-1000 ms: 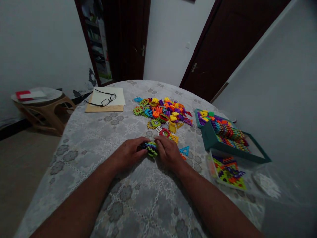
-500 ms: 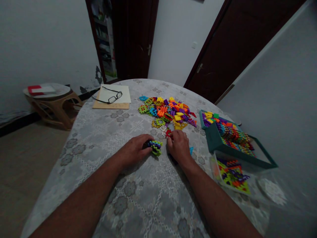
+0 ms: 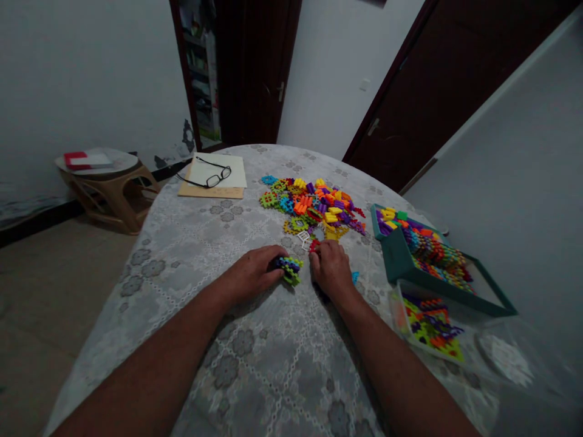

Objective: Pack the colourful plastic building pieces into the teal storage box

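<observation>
My left hand rests on the table with its fingers closed on a small stack of joined plastic pieces, green, blue and dark. My right hand lies just to the right of the stack, fingers curled over a red piece at the near edge of the loose pile. A small gap separates the right hand from the stack. A blue triangular piece peeks out beside the right wrist.
The round table has a lace-patterned cloth. A teal box of coloured pieces stands at the right, above a picture sheet. Glasses lie on papers at the far left. A low stool stands beyond.
My right hand has let go of the stack and moved right and away to the red piece. The left hand still holds the stack. The view has shifted slightly.
</observation>
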The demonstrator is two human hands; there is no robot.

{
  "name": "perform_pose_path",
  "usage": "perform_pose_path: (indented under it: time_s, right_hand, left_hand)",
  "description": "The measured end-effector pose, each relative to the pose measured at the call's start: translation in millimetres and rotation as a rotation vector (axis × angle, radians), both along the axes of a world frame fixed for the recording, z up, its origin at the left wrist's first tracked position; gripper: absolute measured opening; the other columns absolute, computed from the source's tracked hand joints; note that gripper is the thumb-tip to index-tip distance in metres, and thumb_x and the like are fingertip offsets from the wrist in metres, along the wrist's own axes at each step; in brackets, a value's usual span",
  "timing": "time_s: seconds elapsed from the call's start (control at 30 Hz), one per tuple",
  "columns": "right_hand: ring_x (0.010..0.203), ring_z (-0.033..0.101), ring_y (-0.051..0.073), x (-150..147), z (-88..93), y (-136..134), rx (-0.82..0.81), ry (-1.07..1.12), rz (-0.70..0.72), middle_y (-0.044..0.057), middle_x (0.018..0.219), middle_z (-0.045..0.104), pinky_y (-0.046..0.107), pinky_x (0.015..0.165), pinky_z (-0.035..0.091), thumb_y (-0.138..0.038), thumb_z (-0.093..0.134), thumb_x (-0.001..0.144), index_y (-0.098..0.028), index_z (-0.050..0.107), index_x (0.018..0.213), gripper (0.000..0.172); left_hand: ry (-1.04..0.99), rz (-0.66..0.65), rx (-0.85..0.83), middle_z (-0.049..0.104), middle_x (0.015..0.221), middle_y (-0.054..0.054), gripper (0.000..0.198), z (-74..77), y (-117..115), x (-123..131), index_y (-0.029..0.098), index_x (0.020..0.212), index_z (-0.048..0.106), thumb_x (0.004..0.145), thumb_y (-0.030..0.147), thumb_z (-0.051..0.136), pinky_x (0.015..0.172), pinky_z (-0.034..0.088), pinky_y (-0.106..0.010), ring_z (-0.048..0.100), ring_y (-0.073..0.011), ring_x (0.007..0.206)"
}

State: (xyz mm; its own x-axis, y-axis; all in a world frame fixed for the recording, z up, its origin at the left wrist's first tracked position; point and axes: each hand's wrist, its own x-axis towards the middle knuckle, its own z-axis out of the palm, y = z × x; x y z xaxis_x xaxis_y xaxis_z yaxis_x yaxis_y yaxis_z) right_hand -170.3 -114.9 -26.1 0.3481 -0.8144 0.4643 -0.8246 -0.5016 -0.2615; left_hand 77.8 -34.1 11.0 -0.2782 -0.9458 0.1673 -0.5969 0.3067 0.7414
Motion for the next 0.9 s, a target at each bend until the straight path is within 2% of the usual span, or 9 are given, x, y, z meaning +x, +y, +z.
perform_pose_path:
  time_s: [0.1, 0.23, 0.37, 0.47, 0.57, 0.7, 0.8, 0.9]
  right_hand:
    - [0.104, 0.062, 0.028, 1.6, 3.9, -0.8, -0.003, -0.245, 0.098, 0.012, 0.107, 0.067, 0.041, 0.095, 0.052, -0.027, 0.052, 0.106, -0.021, 0.064, 0.105, 0.014]
    - [0.096, 0.066, 0.024, 6.6, 10.4, 9.2, 0.134, -0.426, 0.181, 0.007, 0.104, 0.069, 0.036, 0.088, 0.053, -0.035, 0.049, 0.11, -0.023, 0.064, 0.112, 0.019]
    - [0.092, 0.067, 0.022, 11.7, 13.8, 20.4, 0.238, -0.358, 0.306, 0.005, 0.099, 0.071, 0.034, 0.085, 0.051, -0.034, 0.049, 0.111, -0.024, 0.066, 0.106, 0.021]
    - [0.093, 0.068, 0.022, 12.9, 15.8, 22.9, 0.231, -0.29, 0.367, 0.006, 0.099, 0.072, 0.034, 0.085, 0.051, -0.032, 0.05, 0.11, -0.024, 0.069, 0.104, 0.021]
    - [0.093, 0.069, 0.023, 12.3, 17.6, 22.8, 0.199, -0.279, 0.36, 0.007, 0.099, 0.074, 0.034, 0.085, 0.051, -0.03, 0.053, 0.108, -0.023, 0.071, 0.104, 0.02]
    - [0.09, 0.071, 0.022, 11.9, 18.3, 24.0, 0.245, -0.29, 0.332, 0.006, 0.097, 0.077, 0.033, 0.084, 0.053, -0.031, 0.055, 0.107, -0.023, 0.074, 0.106, 0.021]
    - [0.089, 0.072, 0.022, 12.5, 18.4, 25.7, 0.274, -0.314, 0.325, 0.005, 0.097, 0.078, 0.033, 0.084, 0.055, -0.032, 0.057, 0.105, -0.024, 0.075, 0.106, 0.02]
    - [0.09, 0.073, 0.022, 12.8, 18.6, 26.6, 0.298, -0.339, 0.35, 0.005, 0.1, 0.08, 0.033, 0.085, 0.056, -0.032, 0.057, 0.104, -0.024, 0.076, 0.109, 0.021]
  left_hand:
    - [-0.007, 0.009, -0.012, 0.079, 0.121, -0.007, 0.031, -1.8, -0.5, 0.6, 0.025, 0.123, 0.07, 0.093, 0.02, 0.067, 0.101, 0.056, -0.04, 0.074, -0.0252, 0.112]
    - [-0.015, 0.003, -0.036, 0.078, 0.122, -0.008, 0.032, -4.5, -1.4, 0.7, 0.024, 0.124, 0.07, 0.092, 0.019, 0.067, 0.104, 0.054, -0.04, 0.073, -0.0251, 0.115]
    - [-0.009, 0.01, -0.042, 0.077, 0.127, -0.008, 0.037, -4.2, -0.3, -0.4, 0.025, 0.129, 0.068, 0.092, 0.02, 0.067, 0.105, 0.054, -0.04, 0.072, -0.026, 0.118]
    - [0.006, 0.047, -0.006, 0.078, 0.122, -0.008, 0.037, -2.2, 1.6, -1.5, 0.024, 0.129, 0.065, 0.093, 0.022, 0.068, 0.099, 0.055, -0.039, 0.074, -0.0258, 0.112]
    - [-0.005, 0.093, 0.035, 0.079, 0.119, -0.009, 0.04, -1.4, 2.5, -2.1, 0.023, 0.131, 0.063, 0.092, 0.024, 0.07, 0.096, 0.057, -0.039, 0.075, -0.0269, 0.108]
    - [-0.026, 0.096, 0.001, 0.074, 0.136, -0.011, 0.057, -4.8, 1.4, -1.6, 0.024, 0.145, 0.058, 0.09, 0.023, 0.073, 0.11, 0.053, -0.044, 0.071, -0.0292, 0.125]
    - [-0.044, 0.077, -0.047, 0.07, 0.144, -0.012, 0.055, -8.7, 0.5, -0.4, 0.024, 0.145, 0.06, 0.091, 0.022, 0.072, 0.116, 0.05, -0.046, 0.066, -0.03, 0.133]
    - [-0.055, 0.083, -0.057, 0.068, 0.143, -0.013, 0.056, -10.4, 0.5, 0.5, 0.023, 0.147, 0.06, 0.093, 0.024, 0.071, 0.113, 0.053, -0.045, 0.067, -0.0294, 0.129]
